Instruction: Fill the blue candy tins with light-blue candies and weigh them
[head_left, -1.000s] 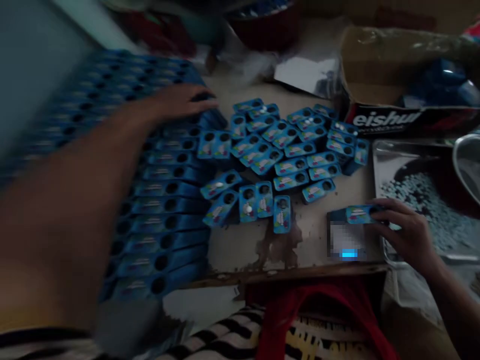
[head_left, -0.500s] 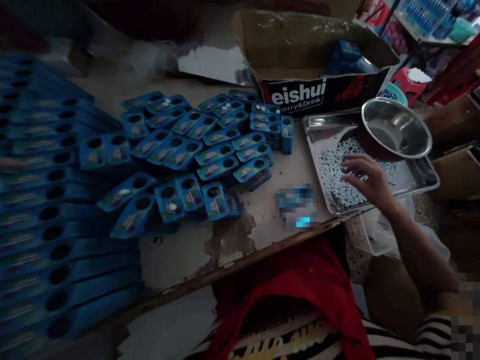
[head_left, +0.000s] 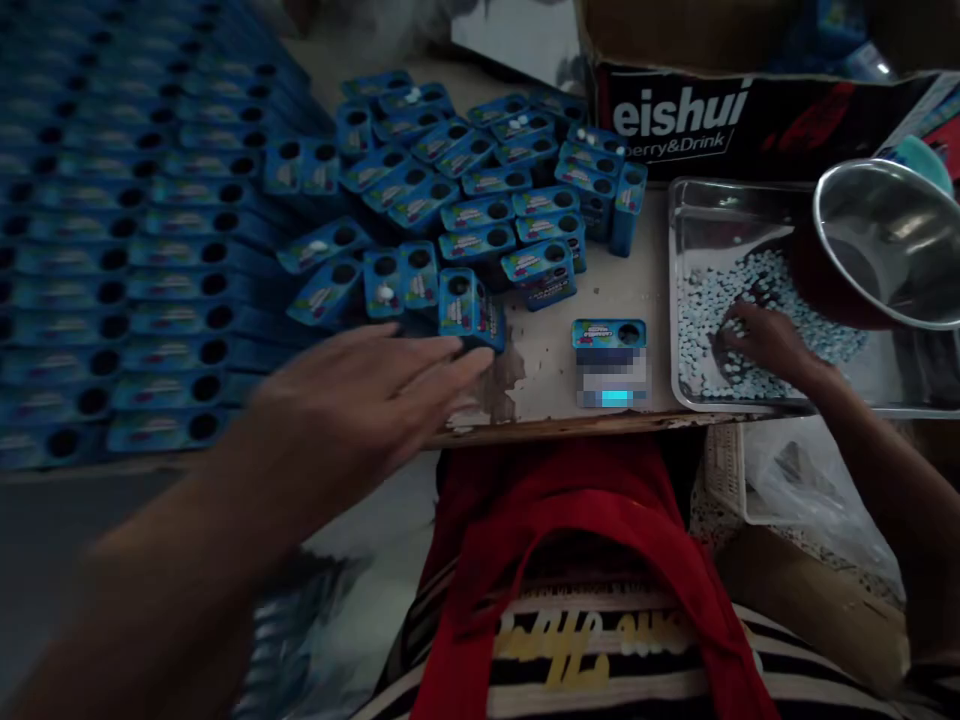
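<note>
My left hand (head_left: 360, 390) reaches over the table's front edge with its fingers stretched out, slightly blurred. Its fingertips are beside a small blue candy box (head_left: 456, 300) with a round dark hole in its top; whether they touch it I cannot tell. My right hand (head_left: 776, 345) is in the metal tray (head_left: 679, 392), its fingers bent down and closed among small pale candies (head_left: 697, 300). Between my hands, one blue box (head_left: 609, 333) stands by a pixelated patch with a lit cyan display (head_left: 616, 397).
Tightly packed rows of blue boxes (head_left: 184, 320) fill the left. More boxes (head_left: 480, 215) stand loosely mid-table, a few with white pieces on top. A steel bowl (head_left: 885, 245) leans in the tray. Behind is a black printed carton (head_left: 690, 115); below, a white basket (head_left: 726, 465).
My left hand has come in from the left edge to the loose boxes. My right hand has lowered into the candies with its fingers closing. The view has turned and shifted.
</note>
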